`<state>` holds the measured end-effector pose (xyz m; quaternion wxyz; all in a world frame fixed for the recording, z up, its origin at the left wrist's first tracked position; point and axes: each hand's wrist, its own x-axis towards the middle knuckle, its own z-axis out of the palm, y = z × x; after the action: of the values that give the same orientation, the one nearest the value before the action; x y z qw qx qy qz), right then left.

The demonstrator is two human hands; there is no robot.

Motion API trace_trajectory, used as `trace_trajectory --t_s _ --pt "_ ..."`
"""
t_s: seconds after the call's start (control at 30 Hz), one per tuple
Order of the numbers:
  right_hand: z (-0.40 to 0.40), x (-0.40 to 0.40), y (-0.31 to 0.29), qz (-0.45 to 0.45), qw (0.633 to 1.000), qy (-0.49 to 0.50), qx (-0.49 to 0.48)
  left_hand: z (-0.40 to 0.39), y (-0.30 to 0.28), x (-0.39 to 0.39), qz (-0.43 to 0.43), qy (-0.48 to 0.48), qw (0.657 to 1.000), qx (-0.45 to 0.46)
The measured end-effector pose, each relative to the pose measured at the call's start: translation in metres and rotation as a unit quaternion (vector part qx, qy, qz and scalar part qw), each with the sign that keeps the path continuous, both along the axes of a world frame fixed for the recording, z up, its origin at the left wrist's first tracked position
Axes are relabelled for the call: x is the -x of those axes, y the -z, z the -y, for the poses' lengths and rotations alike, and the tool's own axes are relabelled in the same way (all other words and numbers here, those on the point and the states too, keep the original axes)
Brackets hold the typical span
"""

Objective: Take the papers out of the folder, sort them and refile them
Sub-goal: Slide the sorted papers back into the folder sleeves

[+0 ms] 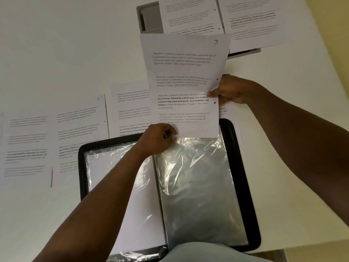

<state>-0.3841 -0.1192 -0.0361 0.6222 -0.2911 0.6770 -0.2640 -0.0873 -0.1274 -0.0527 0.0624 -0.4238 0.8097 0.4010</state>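
Fingers (224,100) of the right hand (231,90) pinch the right edge of the printed sheet marked 3 (184,86); left hand (156,139) pinches its bottom edge, above the open black folder (243,178) at the table's (283,148) near edge.

Dim, soft light; glare on the plastic sleeve (196,167); edges blurred and bowed.

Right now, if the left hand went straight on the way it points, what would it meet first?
Probably the printed sheet marked 3: the left hand already pinches its lower edge, pointing up and right across it, though depth is unclear.
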Motion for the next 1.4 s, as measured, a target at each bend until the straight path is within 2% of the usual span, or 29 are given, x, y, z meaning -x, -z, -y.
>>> trace_trajectory --t_s 0.53,0.67,0.77,0.97,1.07,1.13,1.17,1.23,1.3,1.4 --pt "0.021 0.000 0.000 0.001 0.995 -0.090 -0.039 0.017 -0.008 0.002 0.008 0.012 0.997 -0.070" --pt "0.016 -0.008 0.007 0.026 0.990 -0.118 -0.070 0.013 -0.006 0.004 0.012 -0.005 0.996 -0.088" --pt "0.008 -0.012 0.011 0.066 0.987 -0.122 -0.080 0.006 -0.007 0.014 0.017 0.022 0.995 -0.099" --pt "-0.008 -0.009 0.006 0.072 0.969 -0.210 -0.112 -0.008 -0.005 0.033 0.013 0.034 0.996 -0.084" --pt "-0.010 -0.011 0.007 0.093 0.981 -0.154 -0.070 -0.010 -0.004 0.033 0.004 0.017 0.997 -0.079" --pt "-0.010 -0.013 0.011 0.062 0.993 -0.098 -0.026 -0.009 -0.004 0.031 0.001 0.009 0.997 -0.080" --pt "-0.009 -0.014 0.011 0.034 0.994 -0.102 -0.014 -0.009 -0.004 0.030 0.000 0.006 0.997 -0.079" --pt "-0.011 -0.014 0.011 -0.008 0.985 -0.168 -0.023 -0.009 -0.005 0.030 -0.002 0.003 0.997 -0.073" --pt "-0.014 -0.012 0.011 0.002 0.972 -0.227 -0.063 -0.010 -0.007 0.030 -0.003 -0.003 0.997 -0.072" --pt "-0.019 -0.013 0.012 0.036 0.974 -0.217 -0.058 -0.012 -0.009 0.031 -0.013 -0.018 0.996 -0.084"
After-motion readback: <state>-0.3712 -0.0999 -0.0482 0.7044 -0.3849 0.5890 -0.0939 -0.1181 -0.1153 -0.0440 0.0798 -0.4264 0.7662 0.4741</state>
